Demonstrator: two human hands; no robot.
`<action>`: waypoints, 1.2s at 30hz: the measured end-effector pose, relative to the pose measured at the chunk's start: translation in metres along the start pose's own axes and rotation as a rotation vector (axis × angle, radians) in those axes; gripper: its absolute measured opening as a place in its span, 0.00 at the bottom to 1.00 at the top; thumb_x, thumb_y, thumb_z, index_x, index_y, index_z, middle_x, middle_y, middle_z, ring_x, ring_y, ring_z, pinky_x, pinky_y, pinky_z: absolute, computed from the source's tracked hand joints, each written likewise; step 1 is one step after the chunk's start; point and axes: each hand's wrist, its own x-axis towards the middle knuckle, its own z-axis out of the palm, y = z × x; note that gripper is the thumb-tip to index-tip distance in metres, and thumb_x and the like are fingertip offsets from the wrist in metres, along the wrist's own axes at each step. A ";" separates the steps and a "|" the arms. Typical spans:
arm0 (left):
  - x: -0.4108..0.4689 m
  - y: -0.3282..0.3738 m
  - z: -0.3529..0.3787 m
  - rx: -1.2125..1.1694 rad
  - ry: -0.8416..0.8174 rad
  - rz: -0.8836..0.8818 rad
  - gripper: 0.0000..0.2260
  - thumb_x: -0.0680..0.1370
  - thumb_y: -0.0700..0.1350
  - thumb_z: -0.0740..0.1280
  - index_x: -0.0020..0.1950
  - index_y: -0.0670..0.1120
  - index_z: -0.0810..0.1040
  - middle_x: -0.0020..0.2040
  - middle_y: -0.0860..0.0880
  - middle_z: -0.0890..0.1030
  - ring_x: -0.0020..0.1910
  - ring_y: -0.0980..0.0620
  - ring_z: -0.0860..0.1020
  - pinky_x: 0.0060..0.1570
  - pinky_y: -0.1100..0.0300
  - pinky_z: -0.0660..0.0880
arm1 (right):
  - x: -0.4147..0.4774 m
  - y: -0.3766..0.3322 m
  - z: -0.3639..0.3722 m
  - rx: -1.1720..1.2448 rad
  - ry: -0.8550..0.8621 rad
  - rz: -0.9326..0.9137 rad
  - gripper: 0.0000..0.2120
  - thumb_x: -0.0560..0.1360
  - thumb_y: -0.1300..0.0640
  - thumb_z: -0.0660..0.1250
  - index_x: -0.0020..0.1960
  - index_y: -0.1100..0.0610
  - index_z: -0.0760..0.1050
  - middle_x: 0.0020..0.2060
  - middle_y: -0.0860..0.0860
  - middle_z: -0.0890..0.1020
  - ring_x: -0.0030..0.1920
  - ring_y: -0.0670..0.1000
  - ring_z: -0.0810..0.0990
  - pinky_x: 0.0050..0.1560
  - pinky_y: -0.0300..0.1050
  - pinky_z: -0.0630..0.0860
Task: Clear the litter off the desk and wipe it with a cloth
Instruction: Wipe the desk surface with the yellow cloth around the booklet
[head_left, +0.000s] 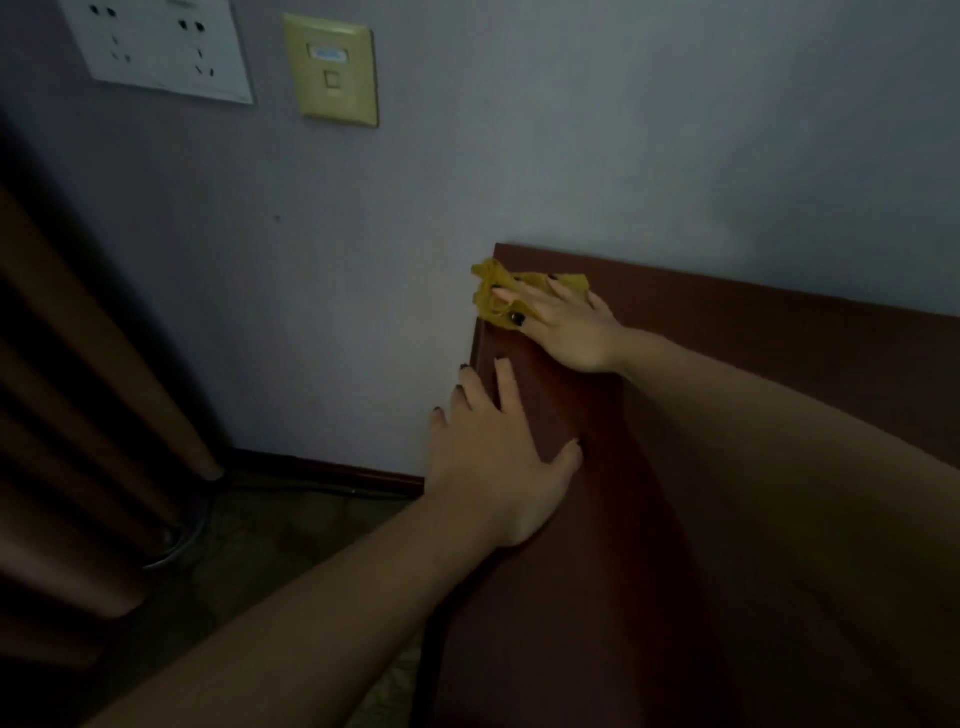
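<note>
A dark reddish-brown desk (753, 353) stands against the grey wall, and I see its left end. A crumpled yellow cloth (493, 291) lies at the far left corner of the desk top. My right hand (566, 327) presses flat on the cloth with its fingers spread. My left hand (498, 457) rests flat on the left edge of the desk, nearer to me, fingers straight and holding nothing. No litter is visible on the part of the desk that shows.
A white socket plate (161, 47) and a yellowed wall plate (332, 70) sit high on the wall. A brown slatted chair back (78, 415) with a metal base (176, 540) stands at left on the floor. A cable runs along the skirting (322, 478).
</note>
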 end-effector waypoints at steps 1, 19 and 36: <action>0.000 -0.001 0.000 -0.008 0.002 0.004 0.43 0.73 0.71 0.48 0.76 0.47 0.34 0.77 0.38 0.44 0.75 0.39 0.52 0.72 0.46 0.53 | 0.013 0.003 -0.004 0.003 -0.004 0.027 0.22 0.81 0.42 0.44 0.74 0.36 0.46 0.76 0.40 0.46 0.76 0.49 0.41 0.72 0.58 0.40; -0.007 0.006 -0.006 -0.226 0.113 -0.053 0.34 0.79 0.59 0.53 0.77 0.44 0.42 0.76 0.42 0.56 0.71 0.44 0.62 0.68 0.47 0.63 | -0.039 -0.004 -0.013 0.059 -0.156 -0.024 0.24 0.81 0.47 0.50 0.73 0.33 0.45 0.76 0.40 0.43 0.75 0.48 0.37 0.71 0.58 0.34; -0.005 0.003 -0.001 -0.146 0.156 -0.071 0.35 0.77 0.65 0.50 0.75 0.44 0.48 0.69 0.44 0.65 0.64 0.45 0.68 0.62 0.50 0.68 | 0.021 -0.010 -0.002 0.009 0.036 0.116 0.24 0.79 0.38 0.44 0.73 0.34 0.44 0.76 0.40 0.46 0.76 0.54 0.43 0.71 0.63 0.43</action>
